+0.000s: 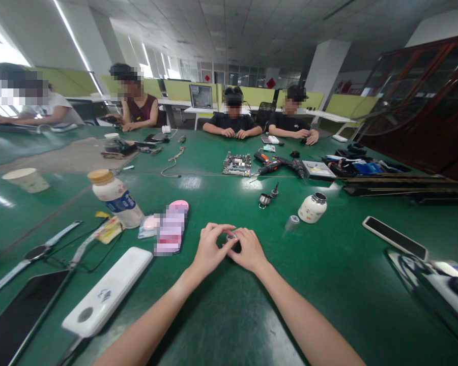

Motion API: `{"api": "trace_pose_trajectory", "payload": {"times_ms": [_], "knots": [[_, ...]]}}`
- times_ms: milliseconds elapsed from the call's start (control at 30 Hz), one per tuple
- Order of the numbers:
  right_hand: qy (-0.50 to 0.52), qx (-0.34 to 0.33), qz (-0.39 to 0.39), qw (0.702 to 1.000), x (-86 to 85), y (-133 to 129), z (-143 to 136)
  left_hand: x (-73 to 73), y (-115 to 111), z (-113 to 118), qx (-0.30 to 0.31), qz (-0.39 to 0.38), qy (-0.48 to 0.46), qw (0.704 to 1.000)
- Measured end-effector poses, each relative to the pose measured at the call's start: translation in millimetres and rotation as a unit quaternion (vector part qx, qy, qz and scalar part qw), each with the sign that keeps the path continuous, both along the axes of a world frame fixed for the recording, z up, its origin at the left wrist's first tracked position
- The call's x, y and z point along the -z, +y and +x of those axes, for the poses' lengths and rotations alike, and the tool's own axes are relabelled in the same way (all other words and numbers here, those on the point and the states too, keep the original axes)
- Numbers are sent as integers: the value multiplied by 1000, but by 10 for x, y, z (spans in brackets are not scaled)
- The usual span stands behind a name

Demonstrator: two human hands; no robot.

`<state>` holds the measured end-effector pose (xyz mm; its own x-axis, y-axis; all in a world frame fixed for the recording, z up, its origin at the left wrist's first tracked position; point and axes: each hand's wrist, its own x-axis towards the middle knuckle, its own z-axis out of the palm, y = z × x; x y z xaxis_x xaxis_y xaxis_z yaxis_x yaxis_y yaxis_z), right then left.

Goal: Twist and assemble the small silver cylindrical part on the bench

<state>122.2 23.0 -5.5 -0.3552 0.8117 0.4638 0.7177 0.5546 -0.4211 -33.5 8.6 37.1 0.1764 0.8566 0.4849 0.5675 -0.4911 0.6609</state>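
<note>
My left hand (pixel 212 250) and my right hand (pixel 248 248) meet low over the green table (pixel 229 315). Between their fingertips is a small round silvery piece (pixel 231 237), mostly hidden by fingers; its exact kind does not show. Both hands are closed on it, thumbs close together. Ahead and to the right stands a white patterned bottle (pixel 312 209) with its dark-rimmed mouth uncovered. A short grey cylinder (pixel 292 222) is beside it. Farther off lie a small metal cup-shaped part (pixel 264 200) with a ring and a dark stopper-like part (pixel 275 189).
Left are a pink-topped case (pixel 172 226), a drink bottle (pixel 116 198), a white power bank (pixel 109 291), a tablet (pixel 26 315) and a watch (pixel 34 253). Ahead lie a circuit board (pixel 237 164) and power drills (pixel 278 165). A phone (pixel 396 238) lies right. Several people sit opposite.
</note>
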Motion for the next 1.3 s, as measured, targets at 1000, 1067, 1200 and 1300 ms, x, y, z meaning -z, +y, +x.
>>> {"api": "trace_pose_trajectory", "payload": {"times_ms": [1000,1067,1200,1300], "knots": [[21,99,12,995,-9,-2,-16,410,216,-232,-90,0,20,996],[32,108,9,994,-7,-3,-19,396,208,-226,-100,16,12,995],[47,121,21,991,1,2,-16,346,150,-167,-135,88,-15,987],[55,98,30,993,-11,-4,-15,322,76,-80,-138,188,-35,972]]}}
